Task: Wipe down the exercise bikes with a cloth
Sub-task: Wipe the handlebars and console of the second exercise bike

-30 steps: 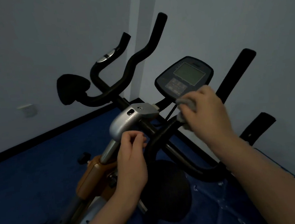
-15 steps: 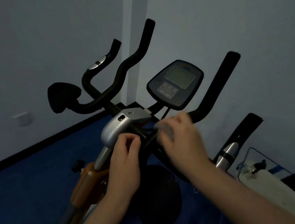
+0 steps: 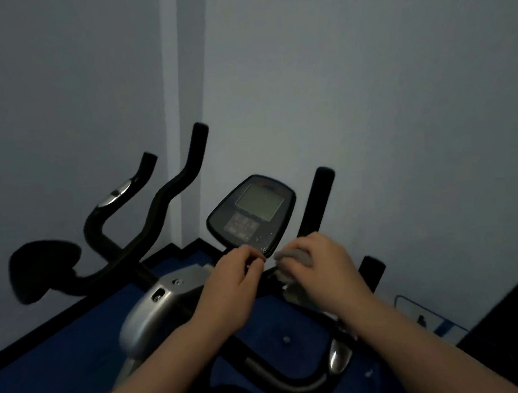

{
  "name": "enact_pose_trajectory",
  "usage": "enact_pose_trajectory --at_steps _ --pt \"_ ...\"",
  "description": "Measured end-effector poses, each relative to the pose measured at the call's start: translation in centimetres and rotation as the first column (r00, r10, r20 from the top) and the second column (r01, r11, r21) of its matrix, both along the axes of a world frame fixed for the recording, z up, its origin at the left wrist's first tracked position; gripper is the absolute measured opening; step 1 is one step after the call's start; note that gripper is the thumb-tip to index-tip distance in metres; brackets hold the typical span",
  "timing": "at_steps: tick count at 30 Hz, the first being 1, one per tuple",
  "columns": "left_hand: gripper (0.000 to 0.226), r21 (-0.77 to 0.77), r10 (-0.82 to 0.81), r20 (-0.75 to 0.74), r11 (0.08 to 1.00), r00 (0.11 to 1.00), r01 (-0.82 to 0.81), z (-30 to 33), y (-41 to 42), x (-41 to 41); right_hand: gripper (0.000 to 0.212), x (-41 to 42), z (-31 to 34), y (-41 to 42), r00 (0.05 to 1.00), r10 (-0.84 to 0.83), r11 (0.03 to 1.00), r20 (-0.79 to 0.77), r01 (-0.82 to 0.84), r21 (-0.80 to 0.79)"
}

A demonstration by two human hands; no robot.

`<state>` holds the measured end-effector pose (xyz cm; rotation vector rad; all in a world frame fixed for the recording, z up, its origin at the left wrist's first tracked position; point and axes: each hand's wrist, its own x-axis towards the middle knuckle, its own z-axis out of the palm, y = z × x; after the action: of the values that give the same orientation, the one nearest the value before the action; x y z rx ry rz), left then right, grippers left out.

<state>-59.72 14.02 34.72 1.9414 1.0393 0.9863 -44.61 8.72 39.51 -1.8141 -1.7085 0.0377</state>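
Note:
An exercise bike stands before me in dim light, with black handlebars point(image 3: 170, 201) and a dark console point(image 3: 251, 214) with a grey screen. My right hand point(image 3: 323, 269) is closed around a grey cloth point(image 3: 294, 257), held just below the console's lower right edge, at the right handlebar's base. My left hand point(image 3: 233, 288) pinches the console's lower edge with curled fingers. A silver stem cover point(image 3: 155, 312) sits left of my left wrist.
Another black saddle point(image 3: 43, 268) and a second set of handlebars point(image 3: 117, 199) lie to the left. The floor point(image 3: 47, 371) is blue carpet, walls meet in a corner behind the bike. A wire-framed item point(image 3: 428, 316) sits at the lower right by the wall.
My view has tilted up and left. My right hand carried the cloth down to the stem, then back up beside the console. My left hand rose from the silver stem cover to the console's edge.

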Motion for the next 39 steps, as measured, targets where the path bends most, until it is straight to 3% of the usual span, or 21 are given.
enact_pose_trajectory --at_steps 3,4,6,7,10,13,14,16,22,23,26,28,31,34,36,39 --pt "0.018 -0.006 -0.033 -0.004 0.999 0.999 0.032 0.7 0.9 1.8 0.017 1.7 2.5 1.8 0.982 -0.178 0.968 -0.057 0.185 0.169" --pt "0.02 -0.019 -0.042 -0.01 0.999 0.999 0.042 0.9 0.9 2.4 0.018 1.2 2.3 2.0 0.979 -0.203 0.964 0.01 0.198 0.176" --pt "0.023 -0.055 -0.056 -0.024 0.997 0.998 0.054 1.0 1.0 3.2 0.018 -0.2 0.6 1.6 0.966 -0.154 0.986 0.208 0.136 0.095" --pt "0.025 -0.062 -0.054 -0.044 0.997 0.998 0.052 0.9 1.0 3.4 0.018 0.1 0.3 1.4 0.968 -0.099 0.995 0.231 0.089 0.052" --pt "0.029 -0.011 -0.026 -0.154 1.0 0.988 0.024 0.0 0.8 3.2 0.014 2.7 3.6 1.2 0.993 -0.025 0.999 0.117 0.03 -0.037" --pt "0.033 0.102 0.023 -0.291 0.995 0.956 0.007 -0.4 0.3 3.2 0.015 4.6 7.7 2.3 0.994 -0.111 0.927 0.01 0.1 0.361" --pt "0.034 0.132 0.045 -0.318 0.991 0.947 -0.003 -0.4 0.2 3.3 0.016 4.7 8.5 2.9 0.993 -0.109 0.896 -0.046 0.118 0.428" --pt "0.035 0.154 0.066 -0.336 0.988 0.94 -0.015 -0.1 0.1 3.4 0.016 4.7 9.2 4.3 0.99 -0.079 0.92 -0.115 0.117 0.375" --pt "0.037 0.173 0.08 -0.354 0.985 0.932 -0.019 0.1 0.0 3.3 0.013 8.5 10.7 3.6 0.96 -0.204 0.979 -0.192 0.196 -0.061" --pt "0.037 0.173 0.08 -0.355 0.985 0.931 -0.018 0.0 0.1 3.3 0.013 8.7 10.8 3.7 0.948 -0.211 0.977 -0.24 0.201 -0.065" --pt "0.037 0.148 0.07 -0.345 0.989 0.936 -0.019 -0.1 0.1 3.4 0.017 6.4 9.3 4.7 0.86 -0.202 0.942 -0.468 0.301 0.146" --pt "0.037 0.151 0.072 -0.342 0.988 0.937 -0.021 -0.1 0.2 3.4 0.022 3.7 6.1 4.9 0.825 -0.253 0.889 -0.506 0.404 0.214" --pt "0.036 0.166 0.069 -0.348 0.986 0.935 -0.011 -0.1 0.2 3.5 0.028 0.6 1.3 2.7 0.79 -0.264 0.895 -0.553 0.415 0.165" --pt "0.036 0.178 0.083 -0.347 0.984 0.934 -0.022 -0.2 0.2 3.6 0.018 1.2 1.5 1.3 0.731 -0.22 0.95 -0.646 0.311 0.029" --pt "0.038 0.175 0.091 -0.358 0.984 0.929 -0.028 -0.2 0.2 3.5 0.022 2.6 3.8 1.8 0.674 -0.141 0.94 -0.725 0.321 0.116" --pt "0.04 0.168 0.099 -0.364 0.985 0.926 -0.039 -0.4 0.2 3.4 0.017 3.1 4.7 3.9 0.723 -0.207 0.888 -0.659 0.421 0.184"
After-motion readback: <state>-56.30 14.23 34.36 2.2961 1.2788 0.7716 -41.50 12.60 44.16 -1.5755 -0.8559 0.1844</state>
